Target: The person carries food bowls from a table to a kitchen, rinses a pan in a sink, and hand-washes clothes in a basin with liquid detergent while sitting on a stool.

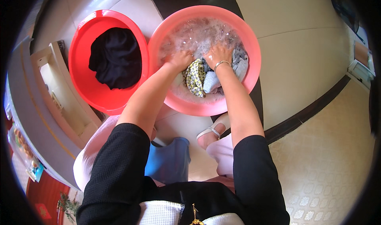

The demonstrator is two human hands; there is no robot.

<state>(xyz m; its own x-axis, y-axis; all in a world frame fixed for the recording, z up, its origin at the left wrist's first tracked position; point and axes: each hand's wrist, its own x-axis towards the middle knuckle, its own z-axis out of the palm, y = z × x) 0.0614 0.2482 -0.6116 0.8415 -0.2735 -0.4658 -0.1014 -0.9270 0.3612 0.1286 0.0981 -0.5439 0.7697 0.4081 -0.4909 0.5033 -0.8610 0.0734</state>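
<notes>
A round pink plastic basin [253, 61] holds sudsy water [193, 35] and wet clothes. My left hand [180, 59] is partly in the suds on the basin's left side, beside a yellow, grey and white patterned cloth [195, 79]; its fingertips are hidden. My right hand [219, 56], with a bangle at the wrist, presses on or into the wet laundry, its fingers partly under foam. Light grey cloth [240, 64] lies to its right, and another grey piece [211, 82] is below it. Whether either hand grips cloth cannot be seen.
A red plastic tub [80, 58] with a dark garment [117, 58] in it stands against the basin's left side. Below the basin, between my legs, is a blue plastic stool [169, 162]. A pale cabinet [47, 85] stands at the left. Tiled floor [297, 55] extends to the right.
</notes>
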